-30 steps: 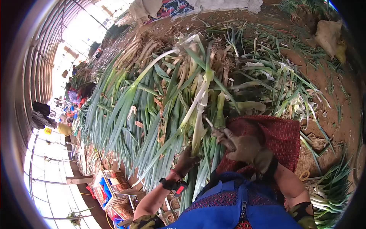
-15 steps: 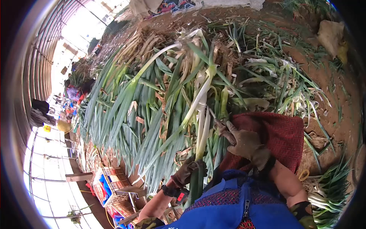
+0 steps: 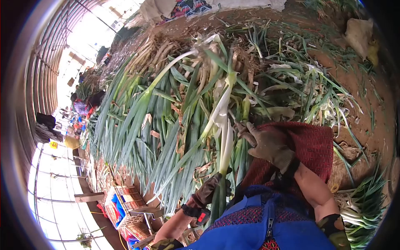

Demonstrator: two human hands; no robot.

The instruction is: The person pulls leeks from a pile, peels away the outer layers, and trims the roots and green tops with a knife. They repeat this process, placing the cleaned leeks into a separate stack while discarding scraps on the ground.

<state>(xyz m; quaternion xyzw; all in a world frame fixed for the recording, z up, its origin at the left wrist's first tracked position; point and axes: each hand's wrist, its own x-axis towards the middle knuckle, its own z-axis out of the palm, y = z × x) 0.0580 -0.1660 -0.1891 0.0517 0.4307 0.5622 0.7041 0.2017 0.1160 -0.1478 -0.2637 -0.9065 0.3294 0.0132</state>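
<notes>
My left hand (image 3: pixel 208 189), in a dark glove, is closed round a large green onion (image 3: pixel 226 152) low on its leaves, with the white stalk pointing away from me. My right hand (image 3: pixel 270 149), in a grey-brown glove, is closed on a small knife (image 3: pixel 232 117), its thin blade pointing up and left, just right of the stalk. The blade is small in view and the handle mostly hidden by the fingers. Beyond both hands lies a broad heap of green onions (image 3: pixel 137 125), roots at the far side. A dark red cloth (image 3: pixel 312 146) lies beneath my right forearm.
Peeled leaves and scraps (image 3: pixel 308 87) are strewn over the brown ground to the right. A bunch of onions with white stalks (image 3: pixel 354 218) lies at lower right. Orange crates (image 3: pixel 129 196) stand at lower left. A pale sack (image 3: pixel 358 35) sits at upper right.
The held onion's white stalk has shifted slightly right, and a white outer layer hangs looser from it. My right hand with the knife has barely moved.
</notes>
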